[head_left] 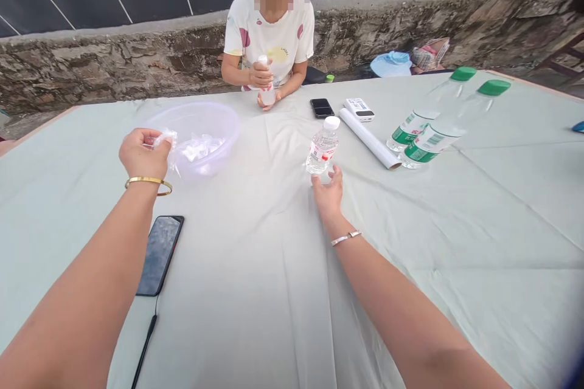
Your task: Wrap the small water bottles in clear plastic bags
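Note:
My left hand (148, 152) is raised at the near left rim of a translucent purple basin (228, 124), its fingers pinched on a crumpled piece of clear plastic wrap (170, 140). More crumpled clear plastic (201, 147) lies in the basin. Toward a small clear bottle (323, 149) with a white cap and a pink-and-white label reaches my right hand (327, 194). Its thumb and fingers are apart just at the near side of the bottle's base; whether they touch it is hard to tell. The bottle stands upright on the pale tablecloth.
Across the table a person (274, 36) holds another bottle (267, 85). Two large green-capped bottles (431, 143) stand at right, beside a white roll (369, 138). A black phone (322, 108) and a white device (360, 108) lie behind. Another phone (159, 252) lies near my left forearm.

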Demonstrator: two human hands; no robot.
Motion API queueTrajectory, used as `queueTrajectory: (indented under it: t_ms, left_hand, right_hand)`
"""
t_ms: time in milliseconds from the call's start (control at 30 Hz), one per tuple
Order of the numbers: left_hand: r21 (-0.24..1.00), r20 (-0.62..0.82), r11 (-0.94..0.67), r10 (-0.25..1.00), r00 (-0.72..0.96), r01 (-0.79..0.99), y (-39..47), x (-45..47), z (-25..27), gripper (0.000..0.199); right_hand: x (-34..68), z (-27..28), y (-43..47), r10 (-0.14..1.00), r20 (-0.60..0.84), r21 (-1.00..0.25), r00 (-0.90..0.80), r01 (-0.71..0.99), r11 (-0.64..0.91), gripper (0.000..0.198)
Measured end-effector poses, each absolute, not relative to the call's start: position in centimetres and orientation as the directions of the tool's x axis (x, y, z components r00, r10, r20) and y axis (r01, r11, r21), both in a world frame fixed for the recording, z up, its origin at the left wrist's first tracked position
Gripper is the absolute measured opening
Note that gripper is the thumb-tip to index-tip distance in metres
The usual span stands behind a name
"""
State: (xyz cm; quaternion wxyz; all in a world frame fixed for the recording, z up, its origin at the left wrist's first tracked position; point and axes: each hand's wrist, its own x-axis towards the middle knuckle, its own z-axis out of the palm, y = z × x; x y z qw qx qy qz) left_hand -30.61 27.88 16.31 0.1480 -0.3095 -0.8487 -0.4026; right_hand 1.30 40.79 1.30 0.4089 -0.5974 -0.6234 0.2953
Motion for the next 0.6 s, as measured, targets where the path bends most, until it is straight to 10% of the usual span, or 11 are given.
queueTrajectory:
  t_ms: [267,433,600]
  left_hand:
    - [0.481,-0.079,0.748,0.556,-0.828,0.457,31.8,-34.5,18.8,0.032]
    - [0.606,0.277,0.422,0.683,-0.676,0.675,24.9,-26.2,16.4,0.020]
    - [0.783,0.100,0.210,0.886,-0.452,0.586,12.5,-9.9,7.9,0.011]
  right_hand:
    - [1.7,1.0,30.1,0.974,0.148,-0.856,-0.170,0.471,0.213,0.052]
    - [3.1,2.1,22.3,0.823,0.168,-0.622,-0.543,0.589,0.515,0.049]
    - [5.8,2.8,14.4,0.662,0.112,-0.478,-0.741,0.544,0.689,0.040]
